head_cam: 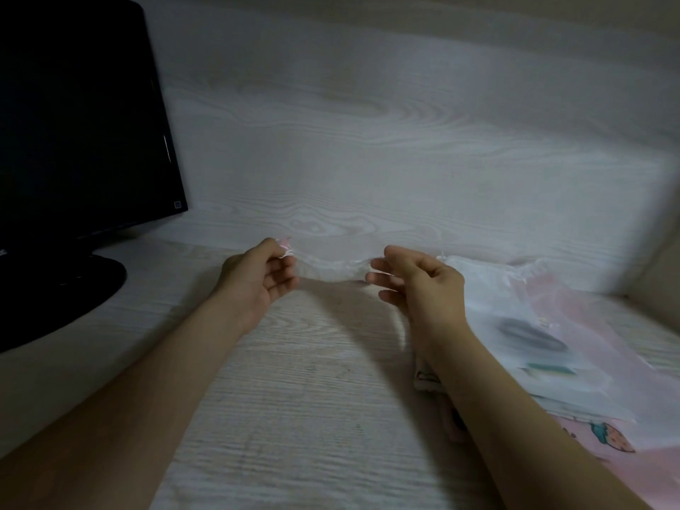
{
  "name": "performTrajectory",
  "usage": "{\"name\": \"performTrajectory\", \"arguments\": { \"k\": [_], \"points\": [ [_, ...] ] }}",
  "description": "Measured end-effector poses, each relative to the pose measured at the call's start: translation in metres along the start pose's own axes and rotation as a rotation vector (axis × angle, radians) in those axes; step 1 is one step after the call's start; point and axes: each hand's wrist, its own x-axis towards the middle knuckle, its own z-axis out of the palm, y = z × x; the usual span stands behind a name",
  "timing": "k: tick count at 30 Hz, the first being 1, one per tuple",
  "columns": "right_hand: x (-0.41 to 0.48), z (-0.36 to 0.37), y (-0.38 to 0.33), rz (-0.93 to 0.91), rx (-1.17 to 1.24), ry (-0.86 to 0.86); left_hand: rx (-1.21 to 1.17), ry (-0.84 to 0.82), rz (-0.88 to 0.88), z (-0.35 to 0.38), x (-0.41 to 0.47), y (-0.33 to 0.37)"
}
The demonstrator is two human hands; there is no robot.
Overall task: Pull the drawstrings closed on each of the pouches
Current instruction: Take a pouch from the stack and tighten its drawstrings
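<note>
A translucent white pouch [331,268] hangs stretched between my two hands, held above the desk. My left hand [263,279] pinches its left end, where a pink bit shows at the fingertips. My right hand [415,285] pinches the pouch's right end, its other fingers spread. The pouch is blurred, so its drawstring cannot be made out. To the right, a pile of other pouches [544,333] lies on the desk: translucent white ones over pink printed ones, partly hidden by my right forearm.
A black monitor [81,115] on a round stand [62,288] fills the left side. The pale wood-grain desk [294,417] meets a wood-grain wall [368,141] just behind my hands.
</note>
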Motion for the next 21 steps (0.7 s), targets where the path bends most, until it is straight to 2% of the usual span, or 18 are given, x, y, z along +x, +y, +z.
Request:
{"name": "performTrajectory", "arguments": {
  "k": [6,11,15,21],
  "points": [
    [0.003,0.002,0.007,-0.073,-0.121,-0.007,0.130,0.143,0.130,-0.002,0.007,-0.002],
    [0.006,0.003,0.020,-0.202,-0.518,-0.007,0.422,0.299,0.332,-0.013,0.023,-0.012],
    [0.004,0.003,0.016,-0.155,-0.376,-0.015,0.450,0.375,0.411,-0.018,0.027,-0.014],
    [0.003,0.004,0.011,-0.063,-0.138,-0.027,0.455,0.369,0.403,-0.016,0.027,-0.016]
  ]
}}
